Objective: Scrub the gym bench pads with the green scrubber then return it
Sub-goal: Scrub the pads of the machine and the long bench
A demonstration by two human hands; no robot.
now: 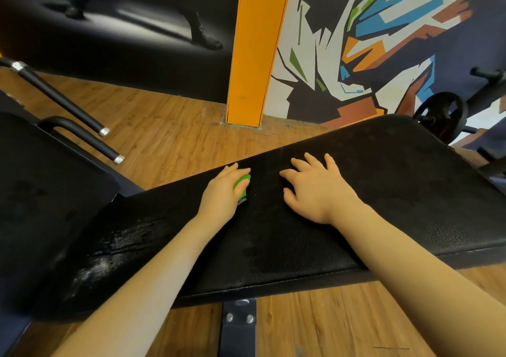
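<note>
Scrubbing: two hands, one scrubber, seemingly two pads.

Wood-plank floor, orange pillar, colourful mural wall.

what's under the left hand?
The left hand grips the green scrubber and presses it on the bench pad, near its far edge. Only the scrubber's right side shows; the rest, and the pad beneath it, is covered.

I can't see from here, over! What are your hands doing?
Left hand grips green scrubber on bench pad. Right hand flat on pad. Nothing blocking.
</note>
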